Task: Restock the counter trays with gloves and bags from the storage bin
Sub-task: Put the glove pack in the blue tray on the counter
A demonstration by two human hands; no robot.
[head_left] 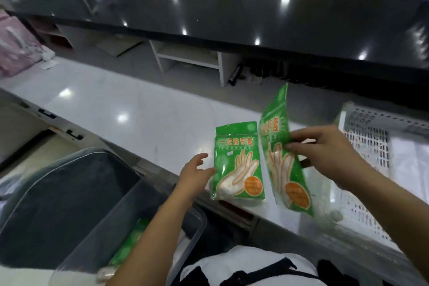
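Two green packs of disposable gloves hang above the white counter [111, 104]. My left hand [197, 173] grips the left pack [238, 162] by its left edge; the pack faces me, upright. My right hand [325, 148] pinches the right pack [282, 158], which is tilted and turned edge-on. A white perforated tray [362, 137] sits on the counter at the right, just beyond my right hand. The clear plastic storage bin [130, 223] stands below at the lower left, with more green packs [130, 241] inside.
A dark raised counter top [232, 16] runs across the back, with open white shelving [190, 58] beneath it. A dark padded chair [58, 204] stands left of the bin. Pink bags [16, 46] lie at the far left.
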